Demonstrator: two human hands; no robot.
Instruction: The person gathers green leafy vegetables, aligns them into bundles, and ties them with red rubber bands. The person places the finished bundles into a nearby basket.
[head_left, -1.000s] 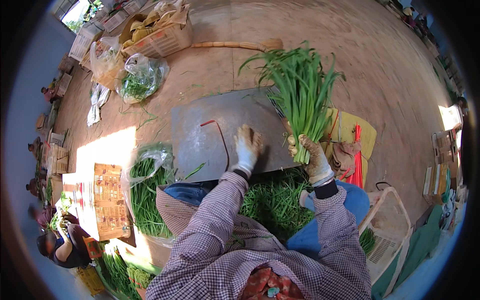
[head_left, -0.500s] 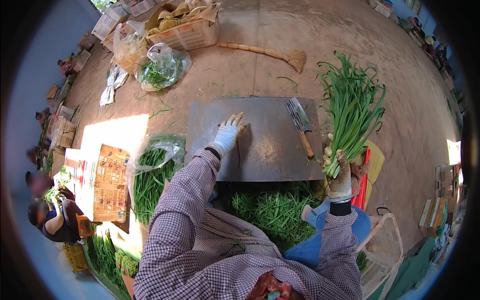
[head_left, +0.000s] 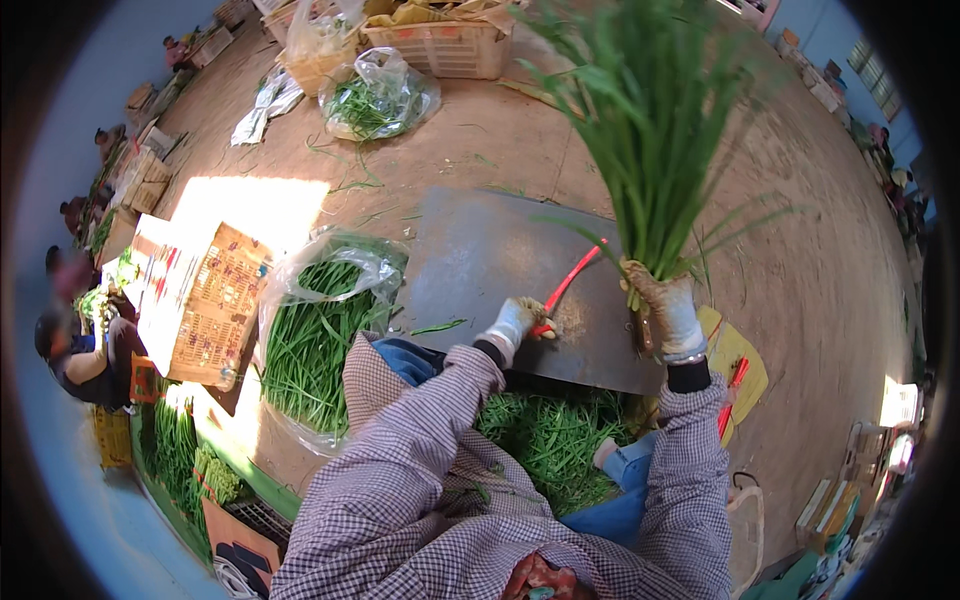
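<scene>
In the right half of the frame, the right grip (head_left: 668,312), a gloved hand, is closed around the lower ends of a bunch of green stalks (head_left: 650,160), which stands nearly upright and fans out toward the top edge, its leaf tips blurred. Near the centre, the left grip (head_left: 518,322), gloved too, has its fingers bent over the lower end of a red strip (head_left: 575,277); the strip slants up and to the right above the grey surface (head_left: 470,250), its upper end near the bunch. Whether the strip touches the surface along its length, I cannot tell. A brown handle (head_left: 643,332) shows just below the right grip, at the right side of the surface, the rest of it hidden. One thin green leaf (head_left: 438,327) lies at the surface's left part. Below the surface, at lower centre, is a heap of loose greens (head_left: 555,430). Left of the surface stands a clear bag (head_left: 375,270) filled with long green stalks, and farther left a sunlit crate (head_left: 215,310). At lower right, red strips (head_left: 733,395) lie on a yellow cloth (head_left: 752,385). A smaller clear bag (head_left: 400,95) with greens sits at upper left of centre, just below a pale crate (head_left: 440,50).
</scene>
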